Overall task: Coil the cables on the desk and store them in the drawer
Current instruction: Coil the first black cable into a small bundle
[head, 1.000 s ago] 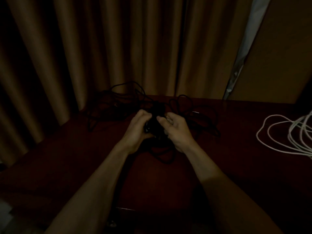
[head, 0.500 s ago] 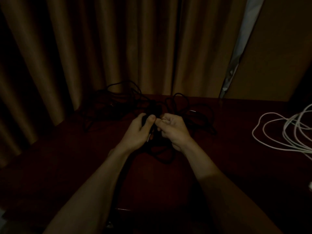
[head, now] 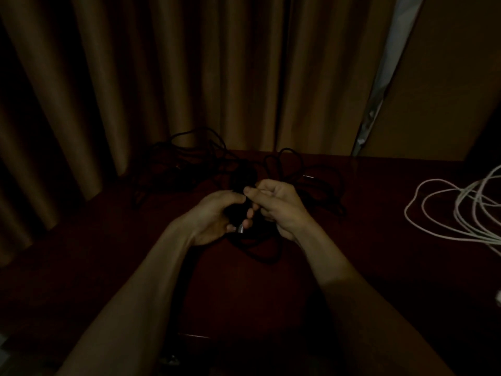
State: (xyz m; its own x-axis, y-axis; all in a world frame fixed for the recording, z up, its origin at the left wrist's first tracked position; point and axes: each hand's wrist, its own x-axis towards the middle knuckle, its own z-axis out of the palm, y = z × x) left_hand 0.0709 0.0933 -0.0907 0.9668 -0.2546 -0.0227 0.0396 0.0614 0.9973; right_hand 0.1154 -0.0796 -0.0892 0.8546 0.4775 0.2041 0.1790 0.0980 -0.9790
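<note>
two hands work a black cable in a dim room

a thin black cable (head: 264, 259) lies in loose tangled loops at the middle and back of a dark red-brown wooden desk (head: 271, 308), with part of it gathered up between a person's two bare hands. the left hand (head: 214, 215) is curled round a bunch of its strands, the fingers (head: 248, 223) wrapped closed so that their tips show at the near side, and a small silver metal plug tip (head: 240, 229) pokes out just beside them. the right hand (head: 276, 204) sits touching the left, its fingers (head: 254, 191) bent in tight, thumb and forefinger pinching at the cable right next to the left thumb; the gloom hides exactly which strand they grip. one loop of the cable hangs onto the desk just below the hands, and more loops spread behind them towards the back edge. well apart, at the right edge of the desk, a thin white cable (head: 433, 213) lies in open, uncoiled loops that run out of view. behind the desk hang heavy tan pleated curtains (head: 189, 77), with a pale strip of fabric (head: 390, 63) at their right edge beside a plain brown wall panel (head: 447, 77).
</note>
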